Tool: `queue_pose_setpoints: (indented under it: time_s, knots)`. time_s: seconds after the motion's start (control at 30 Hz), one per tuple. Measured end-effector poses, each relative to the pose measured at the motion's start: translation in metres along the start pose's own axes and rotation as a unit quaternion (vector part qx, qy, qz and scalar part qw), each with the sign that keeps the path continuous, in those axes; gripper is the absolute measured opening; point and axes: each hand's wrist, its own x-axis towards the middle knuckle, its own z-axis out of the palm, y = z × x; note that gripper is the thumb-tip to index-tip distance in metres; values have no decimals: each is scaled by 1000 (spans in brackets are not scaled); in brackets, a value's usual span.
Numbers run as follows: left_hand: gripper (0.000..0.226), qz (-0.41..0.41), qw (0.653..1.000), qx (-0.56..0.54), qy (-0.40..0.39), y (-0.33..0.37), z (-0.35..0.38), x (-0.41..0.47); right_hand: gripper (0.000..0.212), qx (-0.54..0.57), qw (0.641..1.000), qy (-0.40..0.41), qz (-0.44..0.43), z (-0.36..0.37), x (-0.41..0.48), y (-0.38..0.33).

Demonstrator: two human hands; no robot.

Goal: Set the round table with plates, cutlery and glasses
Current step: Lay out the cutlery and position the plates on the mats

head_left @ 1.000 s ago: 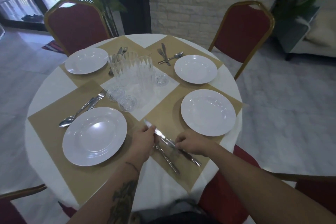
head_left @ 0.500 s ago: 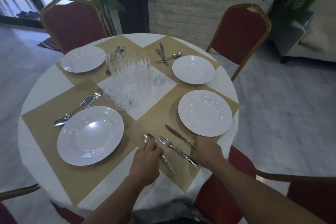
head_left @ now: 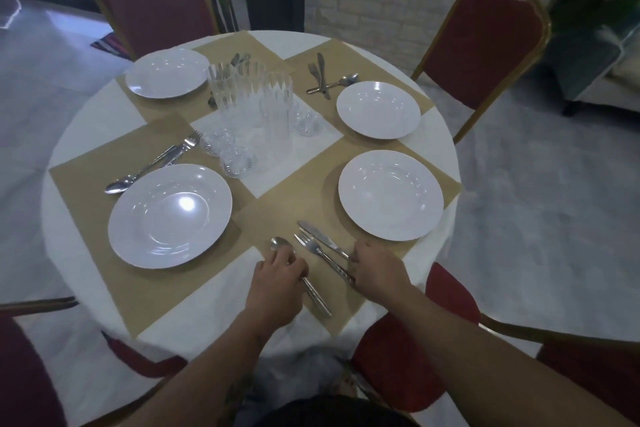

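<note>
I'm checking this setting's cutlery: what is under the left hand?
A spoon lies under the left hand, whose fingers curl over it. Its bowl shows ahead of the hand and its handle sticks out behind. The spoon's neck is covered.

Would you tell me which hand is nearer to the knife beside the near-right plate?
Right. The right hand is at the handle end of the knife; the left hand sits further left, holding the spoon, with the fork between them.

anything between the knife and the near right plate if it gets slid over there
Nothing visible: only bare mat lies between the knife and the plate. The fork is on the knife's other side.
</note>
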Motion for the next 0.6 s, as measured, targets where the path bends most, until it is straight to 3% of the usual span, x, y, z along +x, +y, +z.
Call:
queue_pose_setpoints:
  time_s: [0.47, 0.6]
  knots:
    - [23, -52, 998, 23, 20, 23, 6, -12, 6, 74, 997, 36, 8, 3, 0, 3]
    - [33, -50, 998, 27, 24, 23, 9, -19, 22, 25, 999, 12, -42, 14, -12, -7]
